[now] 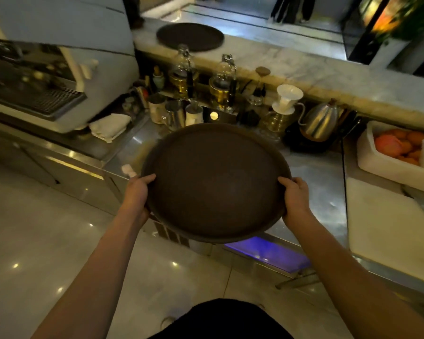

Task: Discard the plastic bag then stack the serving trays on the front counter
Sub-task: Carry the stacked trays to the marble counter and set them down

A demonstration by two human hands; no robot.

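My two bare forearms reach forward from the bottom of the view, over a pale glossy floor. My left hand and right hand are each clamped on opposite rims of a round dark serving tray — thumbs on top, fingers hidden beneath. I hold it in the air, above the near edge of the steel work counter. Beyond it stand metal jugs, glass bottles, a white pour-over dripper and a steel kettle. Farther back, on the raised marble front counter, a second dark round tray lies flat — well apart from mine.
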